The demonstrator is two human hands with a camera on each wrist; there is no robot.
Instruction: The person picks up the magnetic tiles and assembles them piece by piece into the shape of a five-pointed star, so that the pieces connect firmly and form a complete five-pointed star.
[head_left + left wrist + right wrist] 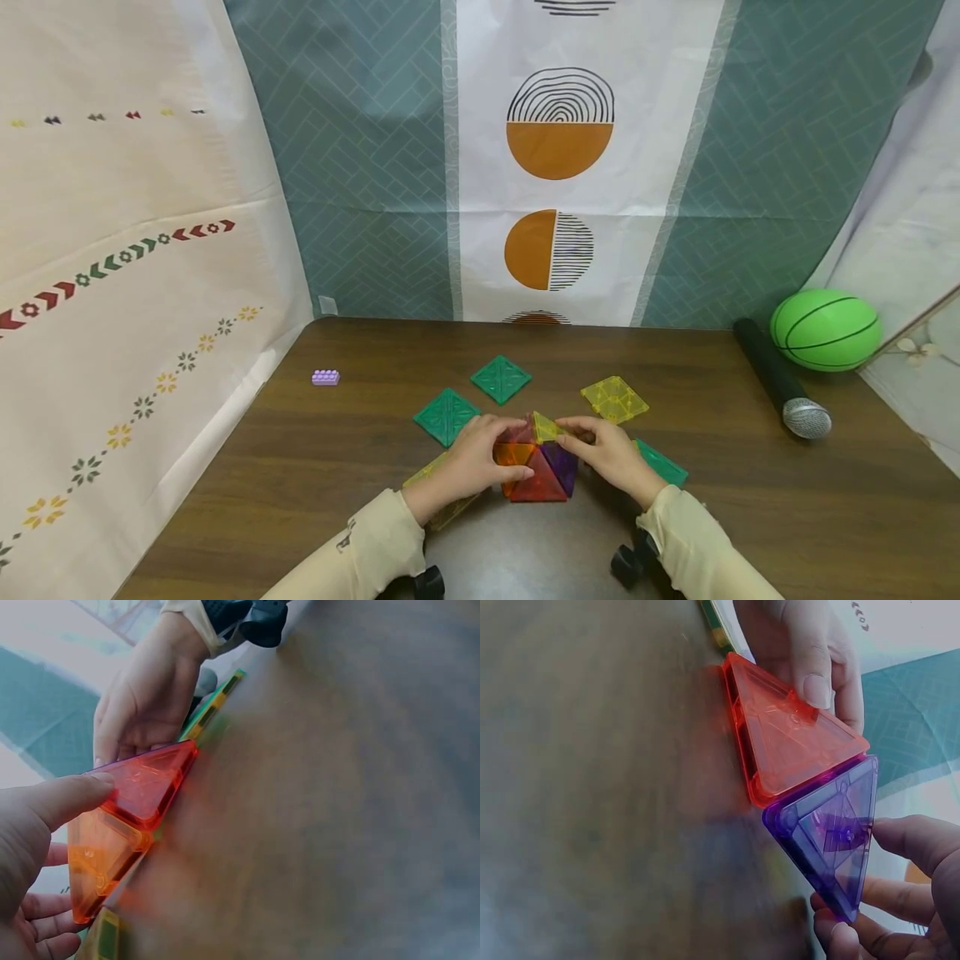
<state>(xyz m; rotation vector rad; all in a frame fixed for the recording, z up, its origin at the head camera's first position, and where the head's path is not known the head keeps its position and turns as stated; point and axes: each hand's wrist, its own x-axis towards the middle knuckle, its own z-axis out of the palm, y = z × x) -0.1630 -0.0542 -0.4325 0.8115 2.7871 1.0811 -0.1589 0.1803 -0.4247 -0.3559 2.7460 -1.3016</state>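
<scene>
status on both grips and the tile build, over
Left grip, right grip: both holding tile build. Red triangle frontmost. Green tile near right grip.

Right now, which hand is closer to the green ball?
The right hand. It's at the right side of the colorful tile shape; the green ball sits farther right and back. The left hand is at the shape's left side, farther away.

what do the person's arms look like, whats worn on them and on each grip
The left sleeve and right sleeve are cream, reaching the wrists; the left one carries a small dark print. Black gear shows by each wrist. The left grip and right grip have no gloves.
</scene>
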